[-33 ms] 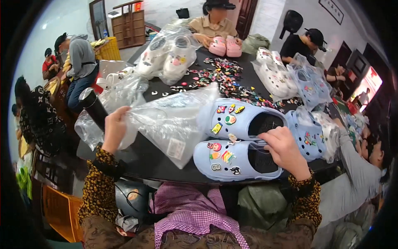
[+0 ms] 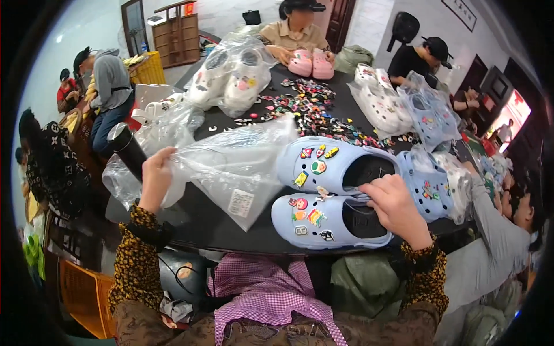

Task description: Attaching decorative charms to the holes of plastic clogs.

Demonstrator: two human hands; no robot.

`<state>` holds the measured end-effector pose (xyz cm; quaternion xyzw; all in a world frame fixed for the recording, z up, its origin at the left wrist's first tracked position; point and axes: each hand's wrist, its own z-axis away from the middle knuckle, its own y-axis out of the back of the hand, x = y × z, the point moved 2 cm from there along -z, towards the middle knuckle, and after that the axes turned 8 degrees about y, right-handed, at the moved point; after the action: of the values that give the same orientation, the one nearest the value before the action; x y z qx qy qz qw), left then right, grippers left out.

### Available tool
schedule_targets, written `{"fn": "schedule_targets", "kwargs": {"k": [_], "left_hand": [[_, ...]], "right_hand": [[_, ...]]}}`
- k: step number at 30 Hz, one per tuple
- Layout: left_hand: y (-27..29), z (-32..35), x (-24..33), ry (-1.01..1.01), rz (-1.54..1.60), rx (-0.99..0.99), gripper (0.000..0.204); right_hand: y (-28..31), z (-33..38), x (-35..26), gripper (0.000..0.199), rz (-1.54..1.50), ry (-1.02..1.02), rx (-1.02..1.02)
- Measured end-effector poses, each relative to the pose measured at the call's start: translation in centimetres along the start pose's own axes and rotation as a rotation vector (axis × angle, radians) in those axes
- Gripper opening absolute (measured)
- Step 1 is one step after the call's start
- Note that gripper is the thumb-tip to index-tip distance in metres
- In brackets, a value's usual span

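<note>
My left hand (image 2: 157, 176) pinches a corner of a clear plastic bag (image 2: 234, 167), which stretches to the right with a white label on it. In my right hand (image 2: 392, 202) are the inner edges of a pair of light blue clogs, held side by side with toes to the left. The far clog (image 2: 314, 167) carries several colourful charms, and so does the near clog (image 2: 303, 222). The bag's right side meets the toe of the far clog; whether it passes behind the shoe is hidden.
A heap of small charms (image 2: 314, 106) covers the middle of the black table (image 2: 208, 233). Bagged white clogs (image 2: 239, 81) stand at the far left, a dark cylinder (image 2: 127, 147) nearer. Blue clogs (image 2: 424, 184) lie at right. Across the table a person (image 2: 300, 34) holds pink clogs (image 2: 309, 63).
The clogs and bag have shifted very slightly; the bag's label end sits a little higher. Both hands keep their hold.
</note>
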<state>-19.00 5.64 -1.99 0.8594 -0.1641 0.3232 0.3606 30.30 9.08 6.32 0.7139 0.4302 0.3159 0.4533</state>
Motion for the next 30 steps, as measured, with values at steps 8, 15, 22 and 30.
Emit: {"fn": "schedule_targets", "kwargs": {"k": [8,15,22,30], "left_hand": [[-0.8,0.2,2.8,0.268,-0.262,-0.271,0.039],[-1.2,4.6,12.6,-0.486,-0.426,-0.123,0.064],[-6.6,10.4,15.0,-0.124,0.199,-0.782,0.065],[-6.3,7.4,13.2,0.066,0.236,-0.768,0.064]], "right_hand": [[-1.0,1.6,1.9,0.031,-0.055,-0.181,0.147],[-3.1,1.5,2.6,0.035,-0.390,-0.528,0.264],[-7.3,-4.5,-1.6,0.039,-0.766,-0.500,0.172],[-7.4,-8.1,-5.6,0.038,-1.502,-0.452,0.058]]}}
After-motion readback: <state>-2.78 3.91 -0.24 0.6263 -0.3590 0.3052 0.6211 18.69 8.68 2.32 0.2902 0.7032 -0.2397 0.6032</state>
